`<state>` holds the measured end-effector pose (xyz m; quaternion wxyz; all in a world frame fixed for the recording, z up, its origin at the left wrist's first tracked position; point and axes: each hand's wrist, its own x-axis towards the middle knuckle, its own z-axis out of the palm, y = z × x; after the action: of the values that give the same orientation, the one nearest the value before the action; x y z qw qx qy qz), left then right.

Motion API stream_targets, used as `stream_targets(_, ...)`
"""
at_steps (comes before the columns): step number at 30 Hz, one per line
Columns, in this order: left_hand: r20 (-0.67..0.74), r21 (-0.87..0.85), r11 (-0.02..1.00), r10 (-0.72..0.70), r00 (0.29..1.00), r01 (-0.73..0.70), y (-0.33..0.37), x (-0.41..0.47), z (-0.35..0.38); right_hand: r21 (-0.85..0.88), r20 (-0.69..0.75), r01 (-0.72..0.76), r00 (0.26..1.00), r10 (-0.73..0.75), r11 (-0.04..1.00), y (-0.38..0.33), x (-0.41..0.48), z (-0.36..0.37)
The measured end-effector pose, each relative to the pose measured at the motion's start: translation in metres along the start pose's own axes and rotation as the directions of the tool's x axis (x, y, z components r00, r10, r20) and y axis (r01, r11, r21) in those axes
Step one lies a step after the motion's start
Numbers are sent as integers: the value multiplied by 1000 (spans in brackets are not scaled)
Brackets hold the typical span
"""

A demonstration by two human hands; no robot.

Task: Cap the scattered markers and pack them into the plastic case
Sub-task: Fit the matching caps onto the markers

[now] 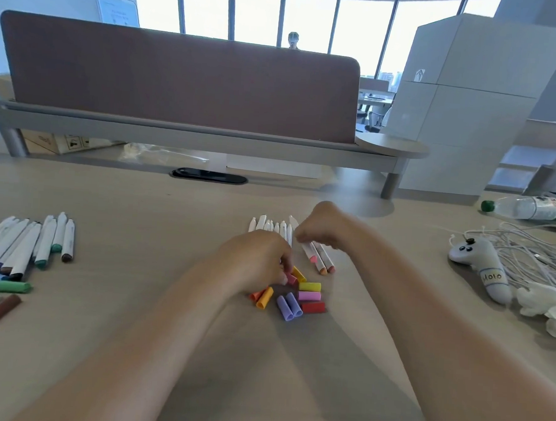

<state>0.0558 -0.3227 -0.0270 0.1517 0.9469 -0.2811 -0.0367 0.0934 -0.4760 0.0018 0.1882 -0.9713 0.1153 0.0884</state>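
A row of white markers (269,225) lies on the desk's middle, and three uncapped ones (319,261) with pink and orange tips lie to its right. Loose caps sit just in front: orange (265,296), yellow (309,286), pink (309,296), red (312,306) and purple (288,306). My left hand (254,262) reaches into the caps and pinches a small pink cap (291,279). My right hand (321,229) hovers over the marker row with fingers curled round the upper end of a white marker. The hand hides that grip partly.
A second pile of white markers (24,243) with green (13,287) and brown (0,308) caps lies at the left. A water bottle (531,206), white cables (528,255) and a plush toy (481,265) sit at the right. A brown divider (180,80) stands behind.
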Motion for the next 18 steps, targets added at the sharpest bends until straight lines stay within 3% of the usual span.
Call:
stream_targets(4, 7, 74, 997, 16, 1000, -17, 1, 2, 3, 416, 80, -29, 997, -5, 909, 29, -15, -12)
stream_targets(8, 2, 88, 996, 21, 1000, -21, 2, 2, 3, 617, 214, -97, 976, -48, 781, 53, -25, -14)
stream_targets(13, -79, -240, 971, 8, 997, -27, -4, 0, -14, 719, 288, -68, 935, -207, 692, 72, -39, -14)
stream_targets(18, -63, -597, 802, -61, 996, 12, -13, -3, -20, 767, 273, 17, 896, -350, 641, 86, -44, -20)
